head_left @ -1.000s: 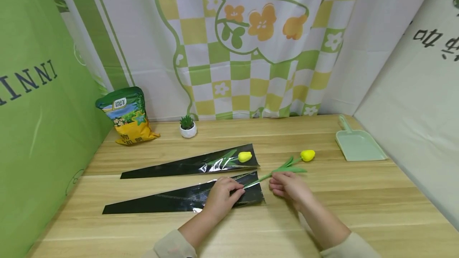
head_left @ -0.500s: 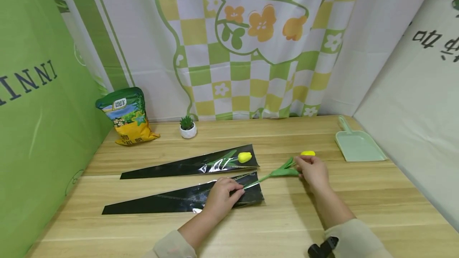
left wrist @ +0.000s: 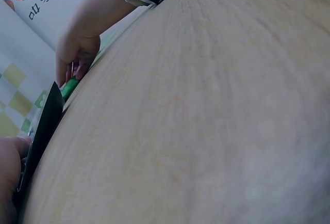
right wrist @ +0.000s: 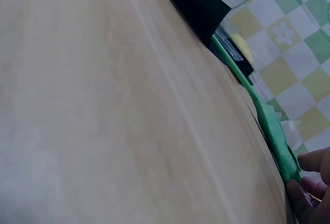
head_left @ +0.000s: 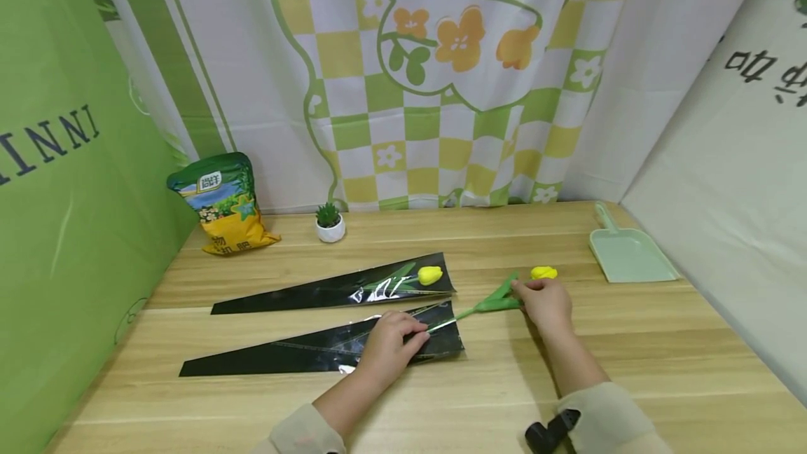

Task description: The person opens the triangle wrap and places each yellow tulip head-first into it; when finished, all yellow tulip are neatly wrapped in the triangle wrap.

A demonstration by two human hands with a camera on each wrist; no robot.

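Note:
A yellow artificial tulip [head_left: 543,272] lies to the right of the nearer black wrapping sleeve [head_left: 265,354], its green stem running in through the sleeve's wide mouth under clear film. Just below the bloom, my right hand [head_left: 547,305] pinches the stem by the leaf tips; the right wrist view shows thumb and fingers at the end of the green leaves [right wrist: 276,136]. My left hand [head_left: 392,343] rests over the sleeve near its mouth and pinches the film beside the stem between thumb and forefinger. The stem's lower end is hidden under that hand.
Behind lies a second black sleeve [head_left: 302,296] with another yellow tulip [head_left: 430,275] inside. A small potted succulent [head_left: 330,223] and a colourful soil bag [head_left: 228,205] stand at the back left. At the right is a pale green dustpan [head_left: 632,256]. Fabric walls enclose the wooden table [head_left: 630,356].
My right hand has slid rightward along the tulip from below the leaves to just under the bloom, then shifted slightly left. The left hand and both sleeves have stayed in place.

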